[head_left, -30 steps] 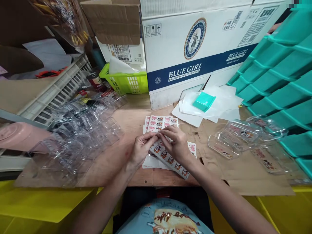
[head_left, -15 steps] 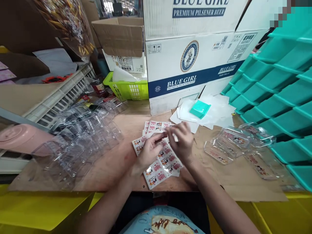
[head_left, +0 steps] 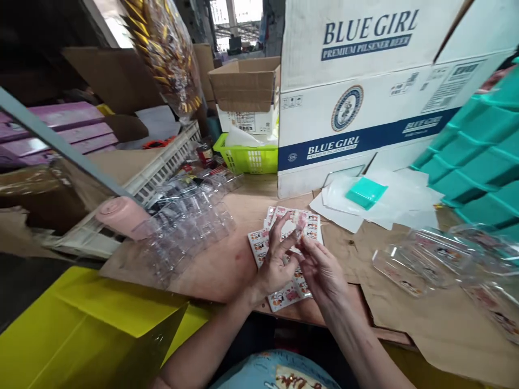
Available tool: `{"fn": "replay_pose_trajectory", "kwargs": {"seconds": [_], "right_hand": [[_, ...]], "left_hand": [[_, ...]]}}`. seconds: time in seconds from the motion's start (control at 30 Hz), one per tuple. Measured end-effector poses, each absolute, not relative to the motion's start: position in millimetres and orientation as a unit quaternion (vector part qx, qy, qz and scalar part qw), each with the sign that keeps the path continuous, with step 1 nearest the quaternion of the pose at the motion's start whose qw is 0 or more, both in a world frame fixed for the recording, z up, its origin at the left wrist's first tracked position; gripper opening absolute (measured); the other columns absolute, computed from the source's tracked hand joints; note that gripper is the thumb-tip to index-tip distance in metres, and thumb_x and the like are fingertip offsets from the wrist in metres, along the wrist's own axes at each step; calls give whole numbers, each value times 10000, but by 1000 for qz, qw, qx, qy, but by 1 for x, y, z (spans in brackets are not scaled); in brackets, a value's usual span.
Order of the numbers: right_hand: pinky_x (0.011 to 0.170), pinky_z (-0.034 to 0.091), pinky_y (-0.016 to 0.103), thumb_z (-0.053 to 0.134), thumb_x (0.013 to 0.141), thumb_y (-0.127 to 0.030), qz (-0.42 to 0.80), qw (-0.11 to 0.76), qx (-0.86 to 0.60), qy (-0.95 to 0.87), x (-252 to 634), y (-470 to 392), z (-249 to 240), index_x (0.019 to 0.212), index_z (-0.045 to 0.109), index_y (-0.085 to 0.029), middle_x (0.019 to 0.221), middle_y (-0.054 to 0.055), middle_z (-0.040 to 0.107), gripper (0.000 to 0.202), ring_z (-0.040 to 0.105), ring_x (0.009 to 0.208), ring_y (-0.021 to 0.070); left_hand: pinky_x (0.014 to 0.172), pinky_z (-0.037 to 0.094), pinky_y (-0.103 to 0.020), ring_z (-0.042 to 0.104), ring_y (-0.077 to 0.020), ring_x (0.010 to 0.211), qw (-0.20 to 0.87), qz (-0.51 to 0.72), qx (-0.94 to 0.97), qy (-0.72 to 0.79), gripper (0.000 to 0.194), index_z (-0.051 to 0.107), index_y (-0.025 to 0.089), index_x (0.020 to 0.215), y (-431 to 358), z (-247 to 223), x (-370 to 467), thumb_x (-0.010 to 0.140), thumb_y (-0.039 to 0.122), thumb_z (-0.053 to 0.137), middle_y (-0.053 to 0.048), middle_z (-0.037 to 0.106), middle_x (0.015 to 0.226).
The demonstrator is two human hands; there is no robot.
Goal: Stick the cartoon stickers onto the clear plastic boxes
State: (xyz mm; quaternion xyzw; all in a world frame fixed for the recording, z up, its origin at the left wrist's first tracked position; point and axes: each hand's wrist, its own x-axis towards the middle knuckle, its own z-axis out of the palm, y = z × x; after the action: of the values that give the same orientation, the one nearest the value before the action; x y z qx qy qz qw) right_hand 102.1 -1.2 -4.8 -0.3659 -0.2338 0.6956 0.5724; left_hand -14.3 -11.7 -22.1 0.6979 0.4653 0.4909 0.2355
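My left hand [head_left: 278,267] and my right hand [head_left: 323,269] meet over a small stack of sticker sheets [head_left: 279,300] printed with pink lettering and cartoon figures. Between their fingertips is a small sticker [head_left: 300,222], partly see-through with pink print. My right thumb and fingers pinch its lower end. The left index finger and thumb close on it from the other side, while another left finger sticks up. The fingers hide part of the sticker and the middle of the top sheet.
Clear plastic trays [head_left: 194,227] lie nested at left, near a pink bottle [head_left: 124,216]. Clear lids with stickers [head_left: 405,270] lie at right. A teal box [head_left: 367,193] rests on white papers [head_left: 413,200]. Behind stand a beer carton [head_left: 320,119], a green basket [head_left: 251,159] and teal bins [head_left: 482,146].
My view has swung left, so the scene sits further right. The right hand has turned and lowered, its fingers now meeting the left hand's at the sticker.
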Motion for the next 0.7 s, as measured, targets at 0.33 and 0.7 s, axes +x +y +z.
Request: {"fn": "replay_pose_trajectory", "kwargs": {"seconds": [0.33, 0.7], "right_hand": [[845, 508, 371, 763, 765, -423, 520, 508, -356, -587, 25, 50, 8, 1455, 376, -271, 1085, 73, 641, 805, 614, 993, 217], [850, 547, 445, 841, 619, -335, 453, 437, -436, -644, -62, 119, -30, 1554, -171, -252, 1378, 221, 473, 1380, 664, 961, 277]], "left_hand": [[1119, 407, -495, 438, -281, 1365, -143, 399, 677, 602, 517, 484, 204, 1414, -41, 3, -130, 908, 107, 528, -143, 562, 1346], [1216, 133, -557, 260, -305, 1479, -206, 183, 671, 689, 421, 548, 175, 1361, -38, 6, -174, 945, 179, 482, -101, 420, 1541]]}}
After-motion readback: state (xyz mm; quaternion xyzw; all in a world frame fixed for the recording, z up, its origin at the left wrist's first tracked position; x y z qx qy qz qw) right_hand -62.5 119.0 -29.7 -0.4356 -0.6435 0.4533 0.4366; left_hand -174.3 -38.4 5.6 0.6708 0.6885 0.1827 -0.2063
